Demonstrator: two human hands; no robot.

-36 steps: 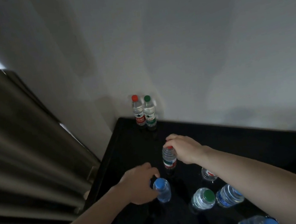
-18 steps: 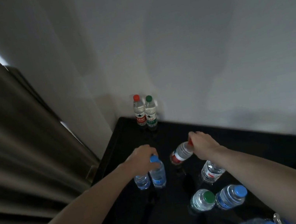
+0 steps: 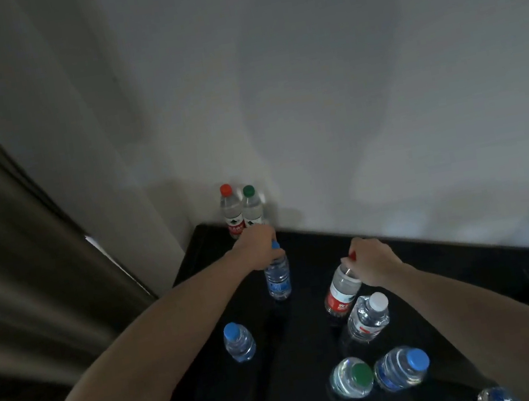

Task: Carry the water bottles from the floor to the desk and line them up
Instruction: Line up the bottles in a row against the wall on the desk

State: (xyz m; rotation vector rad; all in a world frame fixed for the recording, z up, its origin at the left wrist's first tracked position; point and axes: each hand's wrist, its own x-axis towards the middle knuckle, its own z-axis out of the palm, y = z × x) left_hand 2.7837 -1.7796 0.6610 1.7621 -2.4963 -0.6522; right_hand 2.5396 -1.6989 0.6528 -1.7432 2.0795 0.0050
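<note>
Left hand (image 3: 256, 246) grips blue-cap bottle (image 3: 278, 276) by its top, upright, base at the black desk (image 3: 442, 283); right hand (image 3: 372, 264) holds red-label bottle (image 3: 341, 290) by the neck, tilted, red cap up by the fingers; red-cap bottle (image 3: 230, 211) & green-cap bottle (image 3: 252, 207) stand touching in the back corner by the wall; small blue-cap bottle (image 3: 238, 341) stands alone nr left forearm; white-cap bottle (image 3: 368, 319) just below the tilted one; green-top bottle (image 3: 351, 377) & blue-top bottle (image 3: 402, 367) side by side nr the front.
</note>
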